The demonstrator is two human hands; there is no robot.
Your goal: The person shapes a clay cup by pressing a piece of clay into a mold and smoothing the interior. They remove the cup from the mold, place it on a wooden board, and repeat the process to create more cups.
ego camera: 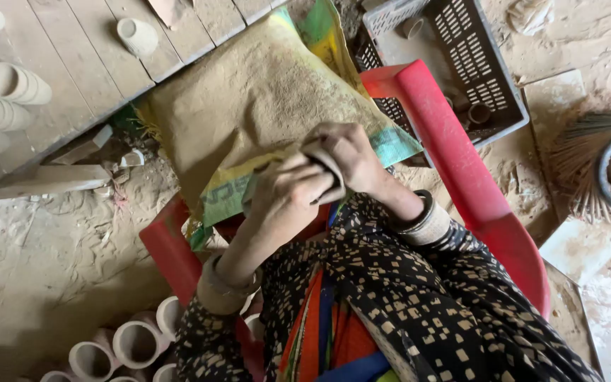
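Held above the lap, in front of the chest: a small pale clay cup (328, 168), tipped on its side, mouth towards the left. Wrapped around its body from the right, the right hand (353, 152), fingers closed on the wall. Pressed against its open end, the left hand (288, 192), fingers curled tight at the rim; impossible to tell whether something small sits between those fingers and the clay.

Looks like hand finishing of the cup, rubbing or trimming at the rim, well under way rather than at pick-up or set-down. Calls for a steady but light grasp from the right hand, since thin clay seems easy to crush or chip, and for small turns of the cup to bring fresh rim under the left fingers.

Directly beneath, draped over the lap and chair arm: a dusty woven sack (249, 99). Around that, a red plastic chair (461, 163). Behind the chair, a grey plastic crate (475, 64) with a few cups inside. At upper left, rows of finished cups (15, 81) lying on wooden planks (72, 42). At lower left, more cups (136, 343) standing on the sandy floor (37, 247). At far right, a broom (581, 155).
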